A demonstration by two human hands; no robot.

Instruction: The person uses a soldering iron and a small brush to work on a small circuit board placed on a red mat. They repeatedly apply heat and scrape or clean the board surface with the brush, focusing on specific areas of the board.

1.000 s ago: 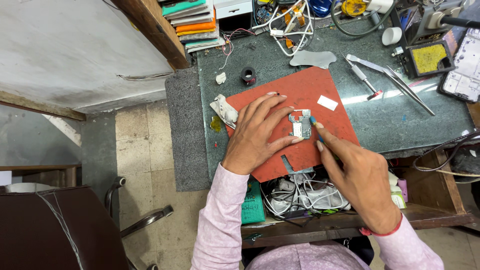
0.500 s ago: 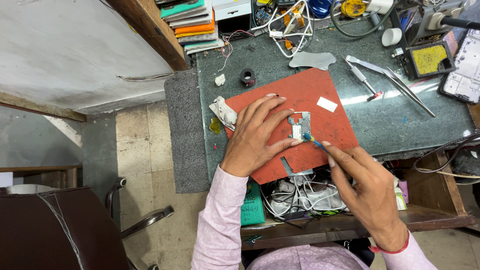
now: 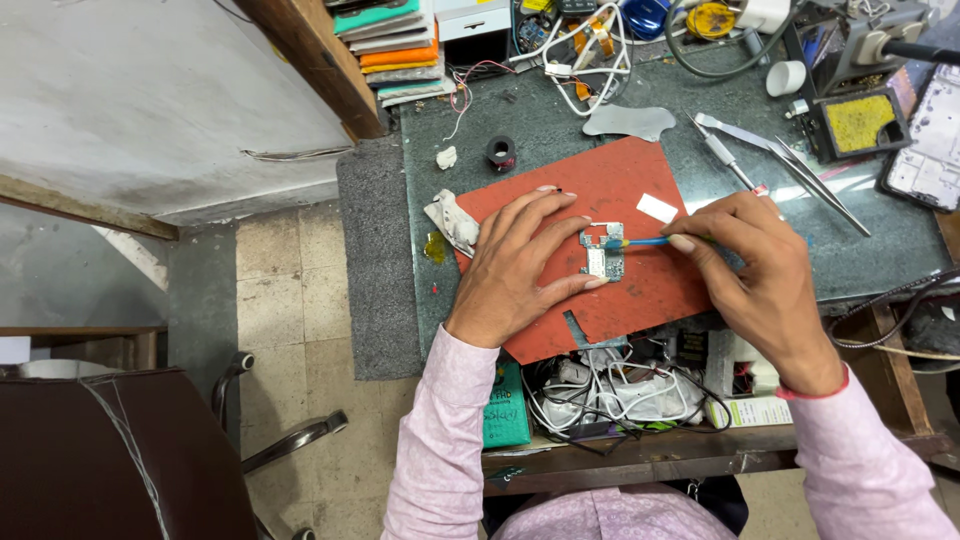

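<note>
Left hand (image 3: 515, 265): fingers spread, pinning the small circuit board (image 3: 603, 252) on the red mat (image 3: 620, 185), frame centre.
Right hand (image 3: 755, 270): pinching a blue tool (image 3: 635, 242), tip on the board.
Tip: press the board flat; light, short strokes.

I work in an electronics repair workshop: my bench (image 3: 520, 150) holds tweezers (image 3: 800, 165) at two o'clock, tangled wires (image 3: 580, 60) at twelve, a red work mat (image 3: 600, 180).

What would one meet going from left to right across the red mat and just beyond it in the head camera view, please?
Crumpled white scrap → left hand → small circuit board → blue-handled tool → right hand → long metal tweezers → yellow sponge tray.
</note>
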